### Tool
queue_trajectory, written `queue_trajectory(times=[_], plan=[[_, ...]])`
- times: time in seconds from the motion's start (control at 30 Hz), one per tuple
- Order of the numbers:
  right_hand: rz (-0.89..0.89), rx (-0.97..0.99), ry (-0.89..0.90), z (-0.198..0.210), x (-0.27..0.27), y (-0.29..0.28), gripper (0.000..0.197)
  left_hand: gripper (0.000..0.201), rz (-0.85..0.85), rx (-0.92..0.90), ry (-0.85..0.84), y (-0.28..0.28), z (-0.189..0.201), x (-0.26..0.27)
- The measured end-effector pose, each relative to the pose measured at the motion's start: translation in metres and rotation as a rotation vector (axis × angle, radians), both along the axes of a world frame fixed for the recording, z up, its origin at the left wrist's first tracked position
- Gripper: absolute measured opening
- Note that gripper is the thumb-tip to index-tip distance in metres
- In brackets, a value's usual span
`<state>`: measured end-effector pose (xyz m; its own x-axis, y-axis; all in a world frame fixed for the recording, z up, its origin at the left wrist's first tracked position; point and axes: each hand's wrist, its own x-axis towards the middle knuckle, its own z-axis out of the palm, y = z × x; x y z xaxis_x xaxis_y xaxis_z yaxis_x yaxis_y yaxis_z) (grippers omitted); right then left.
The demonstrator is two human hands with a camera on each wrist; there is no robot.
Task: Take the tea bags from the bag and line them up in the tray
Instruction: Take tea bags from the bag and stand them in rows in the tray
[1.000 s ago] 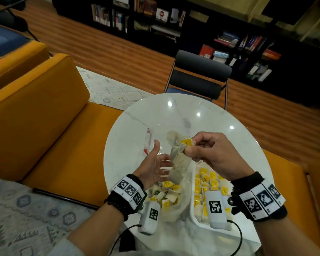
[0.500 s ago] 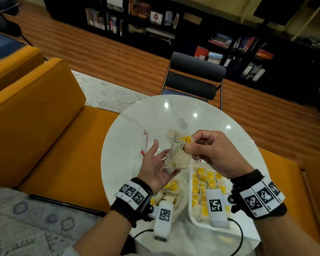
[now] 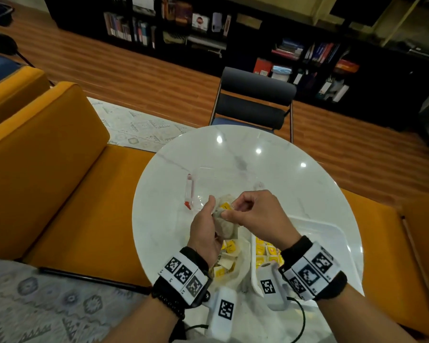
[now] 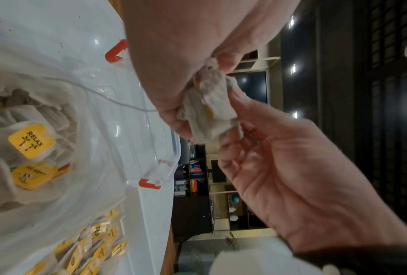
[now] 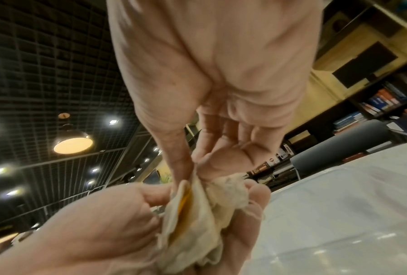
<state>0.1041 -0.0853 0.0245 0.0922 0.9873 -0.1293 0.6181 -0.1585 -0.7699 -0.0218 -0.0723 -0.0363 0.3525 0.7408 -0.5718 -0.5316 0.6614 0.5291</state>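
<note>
While both hands meet at the middle of the head view, a small clump of tea bags (image 3: 224, 222) hangs between them above the table (image 3: 278, 174). It is pale, crumpled paper with a yellow tag showing near the top, and thin strings trail from it. The right hand (image 3: 256, 216) pinches the upper part of the clump between thumb and fingertip, other fingers curled; the left hand (image 3: 206, 230) cups it from the left with its fingers folded around the lower part. Below the hands, near the lower middle of the frame, a clear plastic bag (image 3: 238, 273) lies open, with more tea bags and yellow tags inside. Just right of it the white tray (image 3: 332, 233) holds rows of yellow-tagged tea bags at its left end; the right forearm covers part of them. A clear box with red clips (image 3: 189, 191) lies above and left of the hands. A dark chair (image 3: 255, 105) stands past the table's upper edge, and an orange sofa (image 3: 47, 154) fills the left.
</note>
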Motion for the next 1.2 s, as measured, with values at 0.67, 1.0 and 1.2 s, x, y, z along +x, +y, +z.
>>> queue_trajectory(times=[0.67,1.0,1.2], plan=[[-0.065,0.165,-0.005,0.019,0.021,-0.020,0.017,0.024,-0.065,-0.023,-0.258,0.009,0.015,-0.024],[-0.072,0.119,0.003,0.009,0.017,-0.018,0.014,0.046,-0.203,0.213,-0.114,-0.002,0.023,-0.013],[-0.115,0.194,0.144,0.014,0.023,-0.017,0.009,0.042,-0.125,0.131,-0.179,0.000,0.019,-0.017]])
